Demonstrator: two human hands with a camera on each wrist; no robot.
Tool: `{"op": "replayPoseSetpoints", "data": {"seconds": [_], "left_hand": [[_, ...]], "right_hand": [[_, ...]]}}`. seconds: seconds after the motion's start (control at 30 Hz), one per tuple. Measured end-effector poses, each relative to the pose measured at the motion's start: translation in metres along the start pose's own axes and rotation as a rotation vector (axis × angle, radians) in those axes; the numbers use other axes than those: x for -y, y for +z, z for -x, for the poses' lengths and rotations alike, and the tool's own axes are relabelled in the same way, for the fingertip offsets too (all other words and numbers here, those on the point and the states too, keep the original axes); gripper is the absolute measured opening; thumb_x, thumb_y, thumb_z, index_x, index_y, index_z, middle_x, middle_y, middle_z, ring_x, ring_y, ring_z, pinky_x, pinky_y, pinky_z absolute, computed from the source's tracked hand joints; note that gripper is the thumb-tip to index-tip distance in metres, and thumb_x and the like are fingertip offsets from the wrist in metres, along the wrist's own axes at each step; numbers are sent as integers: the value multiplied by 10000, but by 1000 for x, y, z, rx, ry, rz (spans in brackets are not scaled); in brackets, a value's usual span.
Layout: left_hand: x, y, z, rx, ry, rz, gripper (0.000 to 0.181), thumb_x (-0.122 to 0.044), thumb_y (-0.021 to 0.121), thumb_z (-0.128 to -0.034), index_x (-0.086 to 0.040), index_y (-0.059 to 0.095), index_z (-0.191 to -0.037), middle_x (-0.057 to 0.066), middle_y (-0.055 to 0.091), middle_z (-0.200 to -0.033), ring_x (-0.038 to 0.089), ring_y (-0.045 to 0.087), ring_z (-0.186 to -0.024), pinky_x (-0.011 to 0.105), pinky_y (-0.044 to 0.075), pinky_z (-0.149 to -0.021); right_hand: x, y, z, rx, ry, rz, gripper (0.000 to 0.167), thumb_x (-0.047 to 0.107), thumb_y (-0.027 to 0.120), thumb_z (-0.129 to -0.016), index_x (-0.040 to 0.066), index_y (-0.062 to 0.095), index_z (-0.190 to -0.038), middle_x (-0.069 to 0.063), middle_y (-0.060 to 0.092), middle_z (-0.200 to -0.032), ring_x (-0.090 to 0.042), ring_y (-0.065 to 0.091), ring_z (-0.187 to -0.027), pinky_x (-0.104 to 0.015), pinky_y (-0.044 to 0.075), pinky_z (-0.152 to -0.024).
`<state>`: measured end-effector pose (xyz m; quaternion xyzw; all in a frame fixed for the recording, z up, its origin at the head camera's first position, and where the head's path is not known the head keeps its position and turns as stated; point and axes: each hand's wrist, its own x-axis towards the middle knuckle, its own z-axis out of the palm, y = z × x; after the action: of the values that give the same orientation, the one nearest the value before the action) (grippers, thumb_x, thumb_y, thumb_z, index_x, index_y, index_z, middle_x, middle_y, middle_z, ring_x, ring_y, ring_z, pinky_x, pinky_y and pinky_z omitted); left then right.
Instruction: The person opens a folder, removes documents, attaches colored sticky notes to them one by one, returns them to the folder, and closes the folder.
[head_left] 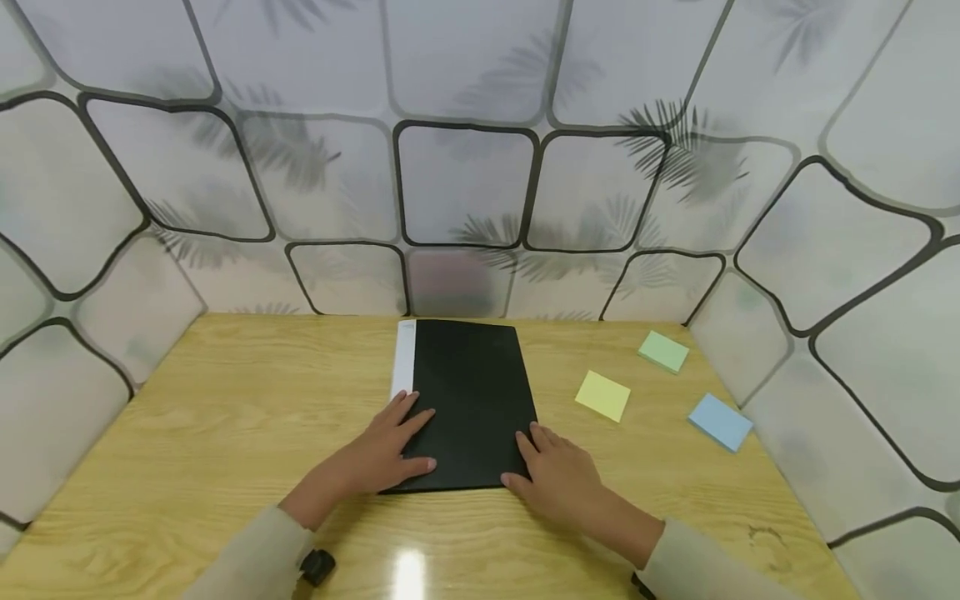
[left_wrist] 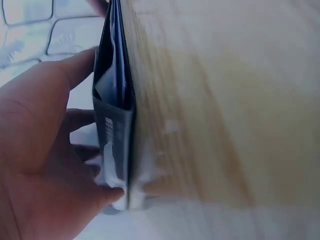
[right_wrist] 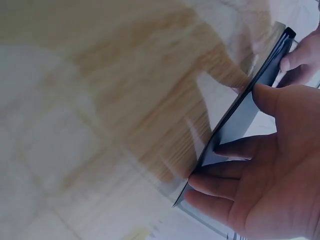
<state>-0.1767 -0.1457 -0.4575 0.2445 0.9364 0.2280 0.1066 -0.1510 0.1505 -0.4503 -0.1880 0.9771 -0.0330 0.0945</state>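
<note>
A black folder (head_left: 472, 392) with a white strip (head_left: 403, 358) along its left side lies closed on the wooden table. The left hand (head_left: 382, 450) rests on its lower left part, fingers spread, the thumb on the cover. On the lower right edge rests the right hand (head_left: 558, 479), its thumb near the bottom corner. In the left wrist view the hand (left_wrist: 45, 150) touches the folder's spine (left_wrist: 114, 145), and sheets show inside the end. The right wrist view has the hand (right_wrist: 270, 170) with extended fingers along the folder's edge (right_wrist: 220, 127).
Right of the folder lie a yellow note pad (head_left: 603, 396), a green one (head_left: 663, 352) and a blue one (head_left: 720, 422) on the table (head_left: 262, 400). Patterned cloth walls (head_left: 472, 183) stand behind and at both sides.
</note>
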Motion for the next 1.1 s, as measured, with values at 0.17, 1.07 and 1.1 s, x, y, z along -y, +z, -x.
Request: {"op": "replayPoseSetpoints", "data": {"seconds": [0.17, 1.07, 1.1], "left_hand": [[-28, 6, 1, -6, 40, -169, 699, -519, 618, -971, -129, 452, -1528, 154, 273, -1648, 359, 183, -1545, 629, 207, -1201], [-51, 5, 22, -293, 315, -378, 439, -304, 687, -968, -140, 622, -1370, 154, 611, -1399, 263, 643, -1230, 306, 606, -794], [-50, 6, 23, -331, 332, -381, 439, -287, 701, -960, -140, 622, -1366, 154, 625, -1380, 245, 665, -1195, 270, 604, -743]], "right_hand": [[-12, -2, 1, -22, -21, -44, 704, 575, 532, -992, 81, 496, -1492, -164, 436, -1561, -336, 440, -1429, -516, 382, -1142], [-66, -12, -16, -77, 37, -720, 677, 508, 242, -1100, 38, 290, -1584, -184, 338, -1612, -390, 299, -1492, -578, 250, -1202], [-66, -12, -17, -83, 46, -751, 663, 492, 240, -1104, 36, 294, -1582, -184, 338, -1612, -389, 295, -1494, -576, 242, -1206]]}}
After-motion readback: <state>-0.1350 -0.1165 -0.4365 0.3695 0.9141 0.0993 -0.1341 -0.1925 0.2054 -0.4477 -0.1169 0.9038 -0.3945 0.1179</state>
